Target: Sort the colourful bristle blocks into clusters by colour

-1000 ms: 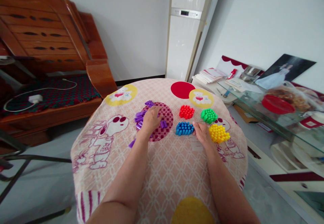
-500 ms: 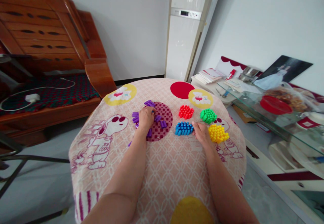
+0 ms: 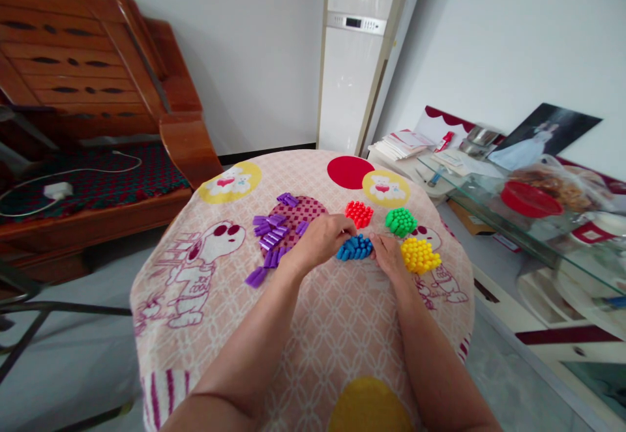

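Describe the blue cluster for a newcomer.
On the round table, look right of the purple pieces. The blue cluster sits between the left hand and right hand, nearer than the red cluster and left of the yellow cluster.

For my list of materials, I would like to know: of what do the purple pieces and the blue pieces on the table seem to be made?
The small purple grooved pieces look like glossy plastic, since light streaks run along their ridges; coated foam is possible. The clustered blue round-topped pieces seem to be smooth, shiny hard plastic, judging by their even, saturated colour and small highlights.
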Motion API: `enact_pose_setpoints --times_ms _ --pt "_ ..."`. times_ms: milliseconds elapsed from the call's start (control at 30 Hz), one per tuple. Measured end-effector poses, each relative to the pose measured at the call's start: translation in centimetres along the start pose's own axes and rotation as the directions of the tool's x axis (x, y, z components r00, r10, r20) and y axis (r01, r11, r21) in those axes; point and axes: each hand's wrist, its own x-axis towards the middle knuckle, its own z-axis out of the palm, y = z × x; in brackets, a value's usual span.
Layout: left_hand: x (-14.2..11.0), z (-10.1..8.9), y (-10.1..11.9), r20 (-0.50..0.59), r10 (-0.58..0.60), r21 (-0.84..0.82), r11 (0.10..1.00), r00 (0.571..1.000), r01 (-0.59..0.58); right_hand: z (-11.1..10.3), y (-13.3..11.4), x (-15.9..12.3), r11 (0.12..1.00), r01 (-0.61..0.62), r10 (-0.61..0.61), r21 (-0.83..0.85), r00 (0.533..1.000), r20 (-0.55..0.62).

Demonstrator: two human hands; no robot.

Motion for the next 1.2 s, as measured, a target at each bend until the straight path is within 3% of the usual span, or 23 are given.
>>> enact_pose_setpoints --times_ms 167,367,533,700,800,867,967,1100,1200 --pt "0.5 2.9 1.1 0.18 0.042 0.117 0.991 0.983 -0.063 0.0 0.0 0.2 1.0 -0.004 0.004 -0.022 1.0 0.0" --pt "0.6 5.5 0.8 0.228 0.048 0.187 0.978 0.972 -0.093 0.0 -0.1 0.2 0.999 0.029 -0.03 -0.046 1.0 -0.01" --pt "0.5 6.7 0.8 0.239 0.066 0.185 0.976 0.969 -0.112 0.0 -0.3 0.2 0.996 0.033 -0.036 -0.077 0.999 -0.034" --pt "0.8 5.7 0.7 0.136 0.11 0.084 0.989 0.985 -0.122 0.0 -0.3 0.0 0.999 0.017 -0.018 -0.048 1.0 -0.009" --pt "0.7 3.6 -1.1 -0.057 -0.019 0.052 0.998 0.998 0.022 0.0 -0.3 -0.1 0.999 0.006 -0.006 -0.033 1.0 -0.013" --pt "0.1 1.9 -3.4 -0.214 -0.152 0.07 0.983 0.965 0.171 -0.1 -0.3 -0.2 1.0 0.003 -0.004 -0.029 1.0 -0.023" --pt "-1.7 -0.4 -7.4 -0.393 -0.337 0.1 0.909 0.856 0.404 -0.1 -0.3 -0.3 1.0 0.003 -0.004 -0.025 1.0 -0.028" --pt "-3.9 -1.8 -11.7 -0.501 -0.491 0.091 0.789 0.713 0.608 0.3 0.1 -0.1 1.0 0.0 -0.002 -0.025 0.998 -0.057" --pt "-3.6 -2.1 -13.6 -0.519 -0.521 0.079 0.76 0.678 0.645 0.2 0.1 0.1 0.998 0.03 -0.035 -0.056 0.995 -0.097"
